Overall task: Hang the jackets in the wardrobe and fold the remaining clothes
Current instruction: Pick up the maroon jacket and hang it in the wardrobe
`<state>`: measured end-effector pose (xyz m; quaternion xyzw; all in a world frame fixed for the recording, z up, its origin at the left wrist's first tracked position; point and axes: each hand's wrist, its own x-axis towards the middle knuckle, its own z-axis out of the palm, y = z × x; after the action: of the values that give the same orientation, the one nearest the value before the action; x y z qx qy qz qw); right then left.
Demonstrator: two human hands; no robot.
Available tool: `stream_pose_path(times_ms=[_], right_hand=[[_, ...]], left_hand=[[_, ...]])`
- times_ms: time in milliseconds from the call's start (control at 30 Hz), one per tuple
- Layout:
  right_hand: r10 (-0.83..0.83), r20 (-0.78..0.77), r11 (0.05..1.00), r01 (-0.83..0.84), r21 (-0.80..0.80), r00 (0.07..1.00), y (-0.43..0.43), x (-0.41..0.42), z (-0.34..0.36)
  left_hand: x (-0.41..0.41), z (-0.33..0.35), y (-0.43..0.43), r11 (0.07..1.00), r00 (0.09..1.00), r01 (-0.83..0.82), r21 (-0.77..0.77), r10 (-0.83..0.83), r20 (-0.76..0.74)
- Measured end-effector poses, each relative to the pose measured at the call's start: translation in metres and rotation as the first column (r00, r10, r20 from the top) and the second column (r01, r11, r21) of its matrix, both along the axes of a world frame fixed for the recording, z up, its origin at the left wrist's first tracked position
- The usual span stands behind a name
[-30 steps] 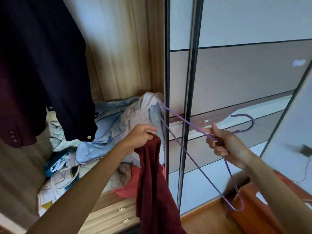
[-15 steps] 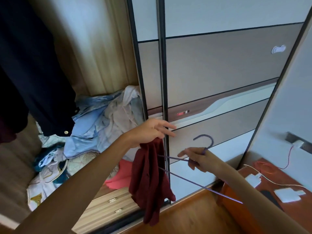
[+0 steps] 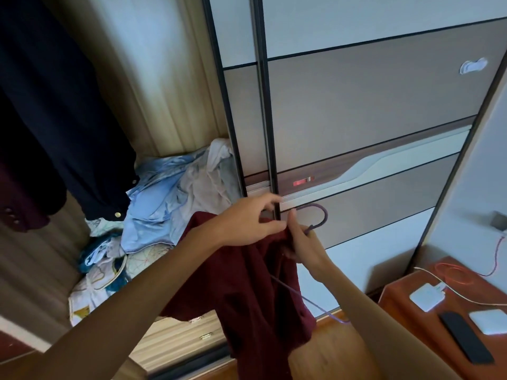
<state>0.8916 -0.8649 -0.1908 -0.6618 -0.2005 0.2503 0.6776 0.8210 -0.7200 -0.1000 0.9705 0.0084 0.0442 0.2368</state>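
A dark red jacket (image 3: 255,294) hangs in front of the wardrobe's sliding door, and my left hand (image 3: 247,220) pinches its top edge. My right hand (image 3: 304,248) grips the neck of a purple wire hanger (image 3: 319,218). The hook stands above my fingers and one arm of the hanger pokes out below the cloth. Both hands meet at the jacket's collar. A navy jacket (image 3: 63,127) and a maroon one (image 3: 22,204) hang inside the open wardrobe at the left. A heap of crumpled clothes (image 3: 170,204) lies on the wardrobe shelf.
The sliding door (image 3: 356,133) stands right behind my hands. Wooden drawers (image 3: 181,335) sit below the heap. At the lower right is an orange-brown bedside table (image 3: 411,319) with white chargers, cables and a black remote.
My hands have come together. The right hand brought the hanger left and up to the jacket, and part of the hanger now sits inside the cloth. The view has panned right.
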Motion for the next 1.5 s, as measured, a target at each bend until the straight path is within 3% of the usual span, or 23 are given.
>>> stream_pose_path(times_ms=[100,167,267,367,433,500,533,600,667,733,800,900,1133,1200,1333,1500], right_hand=[[0.034,0.019,0.999,-0.034,0.004,0.999,-0.004,0.01,0.006],[0.084,0.059,0.996,-0.085,0.014,0.995,-0.005,0.012,0.012],[0.093,0.21,0.995,-0.096,0.004,0.973,-0.008,0.013,0.018],[-0.012,0.334,1.0,0.009,0.011,0.942,-0.016,0.024,0.003],[-0.198,0.535,0.973,0.233,0.003,0.821,-0.027,0.032,-0.02],[-0.364,0.747,0.883,0.462,0.086,0.557,-0.04,0.036,-0.047],[-0.374,0.791,0.859,0.503,0.098,0.484,-0.048,0.036,-0.061],[-0.265,0.797,0.896,0.445,-0.006,0.543,-0.058,0.032,-0.084],[0.043,0.753,0.916,0.274,-0.292,0.657,-0.06,0.021,-0.1],[0.309,0.62,0.819,0.129,-0.559,0.722,-0.049,0.011,-0.114],[0.339,0.467,0.764,0.05,-0.643,0.817,-0.035,0.013,-0.129],[0.329,0.364,0.766,-0.021,-0.642,0.871,-0.012,0.021,-0.135],[0.417,0.566,0.794,0.018,-0.608,0.711,0.032,0.034,-0.114],[0.378,0.604,0.796,0.088,-0.6,0.701,0.023,0.049,-0.104],[0.185,0.594,0.822,0.208,-0.53,0.782,0.005,0.081,-0.073],[0.109,0.696,0.884,0.251,-0.394,0.71,-0.002,0.093,-0.022]], left_hand=[[-0.01,-0.016,0.017,0.936,0.995,-0.015,0.353,0.047,-0.083],[-0.01,-0.031,0.018,0.856,0.999,-0.028,0.517,0.033,0.001],[-0.002,-0.04,0.026,0.821,0.976,-0.066,0.568,-0.065,0.207],[0.006,-0.038,0.044,0.842,0.958,-0.035,0.538,-0.125,0.257],[0.007,-0.034,0.051,0.894,0.973,-0.033,0.448,-0.074,0.218],[0.006,-0.033,0.055,0.905,0.968,-0.055,0.422,-0.055,0.246],[0.005,-0.032,0.057,0.898,0.954,-0.063,0.436,-0.074,0.29],[0.001,-0.029,0.059,0.886,0.923,-0.071,0.458,-0.115,0.367],[-0.003,-0.023,0.06,0.893,0.901,-0.059,0.446,-0.145,0.408],[-0.006,-0.015,0.059,0.905,0.891,-0.032,0.425,-0.166,0.422],[-0.011,-0.007,0.059,0.913,0.878,0.004,0.407,-0.198,0.435],[-0.023,0.007,0.058,0.899,0.853,0.032,0.437,-0.252,0.456],[-0.061,0.019,0.085,0.915,0.877,0.018,0.403,-0.208,0.434],[-0.073,0.016,0.101,0.907,0.892,-0.054,0.419,-0.145,0.428],[-0.093,-0.001,0.137,0.881,0.9,-0.178,0.438,-0.034,0.435],[-0.095,-0.033,0.156,0.9,0.865,-0.26,0.349,0.057,0.498]])
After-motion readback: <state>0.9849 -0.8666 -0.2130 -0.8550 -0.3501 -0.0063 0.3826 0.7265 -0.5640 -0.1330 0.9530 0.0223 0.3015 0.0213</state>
